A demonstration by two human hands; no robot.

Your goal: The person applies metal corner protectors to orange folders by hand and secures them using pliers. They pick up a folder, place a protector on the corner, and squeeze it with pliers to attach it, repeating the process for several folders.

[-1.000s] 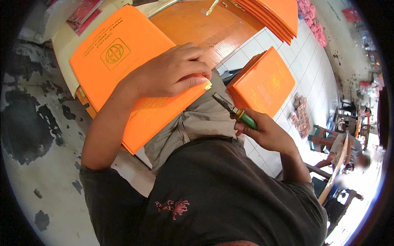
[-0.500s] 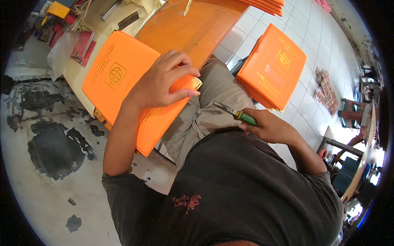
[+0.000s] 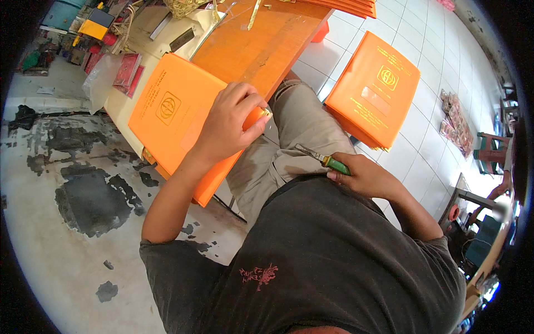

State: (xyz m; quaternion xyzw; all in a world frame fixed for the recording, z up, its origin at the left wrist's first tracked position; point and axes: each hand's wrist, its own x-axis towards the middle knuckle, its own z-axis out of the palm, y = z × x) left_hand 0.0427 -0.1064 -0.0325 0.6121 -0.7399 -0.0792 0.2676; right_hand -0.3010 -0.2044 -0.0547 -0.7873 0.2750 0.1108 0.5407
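right hand (image 3: 364, 175) at 3 o'clock wraps closed round the green handle of a slim metal tool (image 3: 312, 153); whether its jaws are parted is too small to tell. left hand (image 3: 229, 123) at 11 o'clock curls over the corner of an orange folder (image 3: 181, 94), a small shiny gold corner piece (image 3: 268, 113) between thumb and fingers; can't tell if it is pinched tight.

folder lies at 10 o'clock, flat, rectangular, smooth plastic-looking cover, gold globe emblem in a rounded square; more orange edges show beneath. handle glossy, tool tip dark and narrow, pointing to 10 o'clock, above grey-beige cloth trousers (image 3: 311, 125). stack of matching folders (image 3: 372, 92) at 2 o'clock, gold bits at its lower corner. more orange covers (image 3: 347, 5) at 1 o'clock on the table edge. orange-brown tabletop (image 3: 267, 42) at 12 o'clock, glossy, scuffed, thin gold strip (image 3: 254, 15) on it.

containers: clear crinkled plastic bag (image 3: 95, 89) at 10 o'clock, contents unclear; clear-wrapped bundle (image 3: 456, 125) between 2 and 3 o'clock on white tiles (image 3: 406, 161), reddish-brown pieces inside.
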